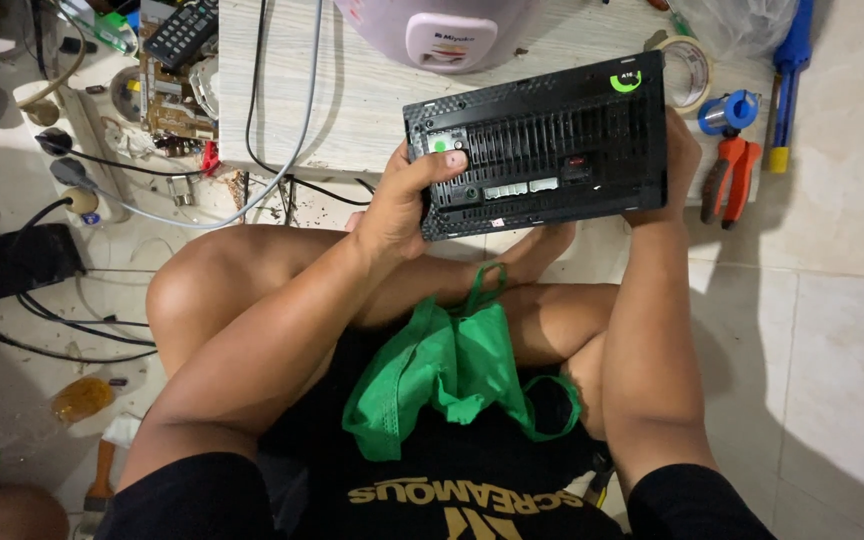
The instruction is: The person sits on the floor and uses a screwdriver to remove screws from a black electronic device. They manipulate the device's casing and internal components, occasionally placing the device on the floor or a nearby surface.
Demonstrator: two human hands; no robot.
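Green cloth bag [452,375] lies in the seated person's lap. Above it, both hands hold a black electronic unit [542,145] over the low wooden table [352,110], its ported back turned up for viewing. Left hand [402,205] is clamped on one end, thumb across; right hand [677,160] is wrapped around the other.

a low pale wood table [372,110] carries a pink cooker [442,30], tape roll [689,70] and grey cables [297,120]. on the tiled floor [832,330] beside it lie red pliers [730,180], a blue screwdriver [790,70], a black power strip [12,262] and a circuit board [174,105].
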